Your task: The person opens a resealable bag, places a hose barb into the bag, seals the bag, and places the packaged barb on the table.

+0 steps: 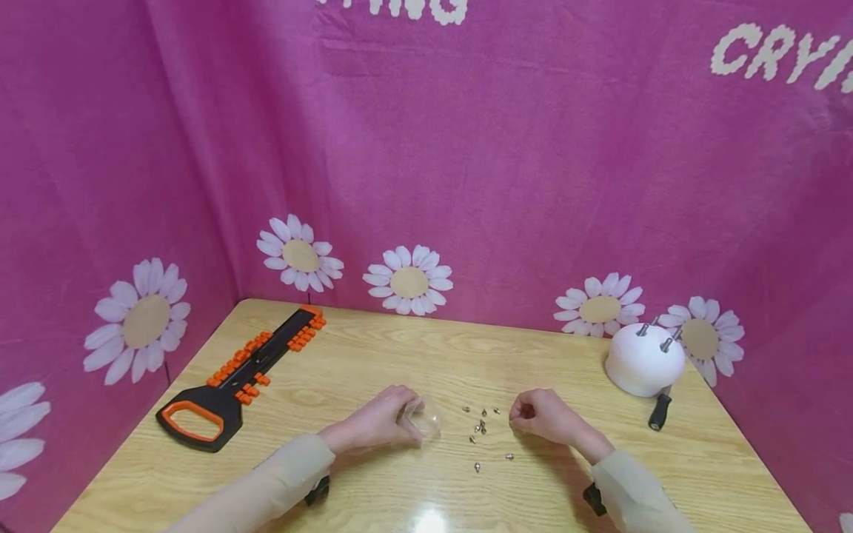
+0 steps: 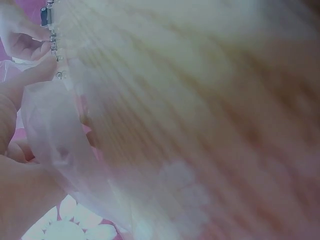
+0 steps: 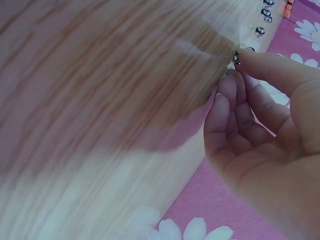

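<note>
Small metal pieces (image 1: pixel 483 427) scattered on a wooden table (image 1: pixel 386 488).
The left hand (image 1: pixel 383 420) grips a clear plastic bag (image 1: pixel 429 419); the right hand (image 1: pixel 543 416) pinches one piece (image 3: pixel 237 59).

High above the light-brown wooden table (image 1: pixel 426 355), the magenta daisy-print fabric backdrop (image 1: pixel 500 170) bears cut-off white lettering (image 1: pixel 797 68): "NG" and "CRYI".
</note>
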Demonstrator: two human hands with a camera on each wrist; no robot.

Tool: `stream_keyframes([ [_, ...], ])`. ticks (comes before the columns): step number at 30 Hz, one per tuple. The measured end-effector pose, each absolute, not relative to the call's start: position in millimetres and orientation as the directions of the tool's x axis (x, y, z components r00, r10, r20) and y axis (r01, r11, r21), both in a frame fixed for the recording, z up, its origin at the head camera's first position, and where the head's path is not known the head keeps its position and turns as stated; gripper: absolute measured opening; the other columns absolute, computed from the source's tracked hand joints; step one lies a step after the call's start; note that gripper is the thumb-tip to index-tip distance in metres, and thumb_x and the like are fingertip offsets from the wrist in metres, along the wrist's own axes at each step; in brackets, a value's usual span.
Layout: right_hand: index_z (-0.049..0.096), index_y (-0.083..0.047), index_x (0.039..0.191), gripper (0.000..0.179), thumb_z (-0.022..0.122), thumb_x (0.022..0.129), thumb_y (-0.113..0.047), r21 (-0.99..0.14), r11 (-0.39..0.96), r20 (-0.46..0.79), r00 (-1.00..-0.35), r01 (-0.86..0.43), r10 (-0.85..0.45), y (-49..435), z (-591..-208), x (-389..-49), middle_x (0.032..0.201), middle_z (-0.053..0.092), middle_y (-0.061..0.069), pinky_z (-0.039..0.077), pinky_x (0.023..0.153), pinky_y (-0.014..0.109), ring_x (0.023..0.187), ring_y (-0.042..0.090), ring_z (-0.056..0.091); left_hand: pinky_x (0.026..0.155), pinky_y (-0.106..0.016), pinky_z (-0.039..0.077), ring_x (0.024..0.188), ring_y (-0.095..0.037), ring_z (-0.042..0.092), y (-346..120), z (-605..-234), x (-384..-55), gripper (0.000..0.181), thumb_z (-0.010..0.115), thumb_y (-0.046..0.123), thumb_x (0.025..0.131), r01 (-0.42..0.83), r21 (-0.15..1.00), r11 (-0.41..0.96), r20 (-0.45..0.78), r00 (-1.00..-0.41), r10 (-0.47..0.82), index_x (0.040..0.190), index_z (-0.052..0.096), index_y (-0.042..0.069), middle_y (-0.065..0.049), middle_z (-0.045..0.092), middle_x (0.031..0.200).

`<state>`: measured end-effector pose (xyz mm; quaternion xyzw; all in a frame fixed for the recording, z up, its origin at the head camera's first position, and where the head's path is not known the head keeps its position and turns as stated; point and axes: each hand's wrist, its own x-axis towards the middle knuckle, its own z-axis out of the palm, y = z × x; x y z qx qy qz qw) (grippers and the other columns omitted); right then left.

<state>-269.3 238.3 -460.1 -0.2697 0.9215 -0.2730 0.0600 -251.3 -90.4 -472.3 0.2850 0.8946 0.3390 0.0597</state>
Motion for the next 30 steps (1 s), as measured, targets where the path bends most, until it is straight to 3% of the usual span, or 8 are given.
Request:
stream_keyframes([
  [7,0.066,-0.011,0.08,0.008,0.073,0.084,-0.007,-0.489,0.716,0.081,-0.844,-0.497,-0.53,237.6,-462.2,-267.0,0.074,0.063,-0.006,0.043,0.062,0.017,0.068,-0.005,0.046,0.087,-0.029,0.045,0.098,-0.014,0.049,-92.0,-472.6,-247.9,0.047,0.087,0.023,0.073,0.461,0.653,0.601,0.081,-0.832,0.549,0.109,0.063,0.005,-0.003,0.062,0.105],
  [13,0.061,-0.007,0.085,0.008,0.067,0.089,-0.004,-0.568,0.649,0.143,-0.837,-0.506,-0.528,236.0,-461.8,-268.7,0.077,0.067,0.001,0.046,0.06,0.017,0.067,-0.005,0.05,0.088,-0.029,0.045,0.098,-0.013,0.05,-92.2,-474.1,-248.1,0.048,0.088,0.023,0.073,0.47,0.645,0.603,0.088,-0.829,0.552,0.11,0.064,0.005,-0.003,0.063,0.104],
  [22,0.068,-0.009,0.087,0.004,0.071,0.089,-0.009,-0.712,0.519,0.197,-0.844,-0.473,-0.499,210.6,-453.5,-267.5,0.084,0.071,0.008,0.052,0.072,0.02,0.076,0.0,0.059,0.091,-0.032,0.046,0.099,-0.014,0.052,-91.9,-474.3,-250.0,0.047,0.087,0.022,0.073,0.463,0.658,0.594,0.085,-0.829,0.552,0.109,0.063,0.005,-0.002,0.063,0.104],
  [30,0.069,-0.008,0.087,0.004,0.072,0.089,-0.01,-0.723,0.472,0.196,-0.805,-0.505,-0.56,164.0,-441.4,-264.7,0.084,0.073,0.007,0.054,0.072,0.021,0.076,0.001,0.061,0.09,-0.031,0.046,0.098,-0.014,0.051,-92.7,-474.0,-248.9,0.045,0.087,0.022,0.073,0.458,0.663,0.592,0.091,-0.834,0.544,0.107,0.064,0.005,-0.004,0.063,0.104],
])
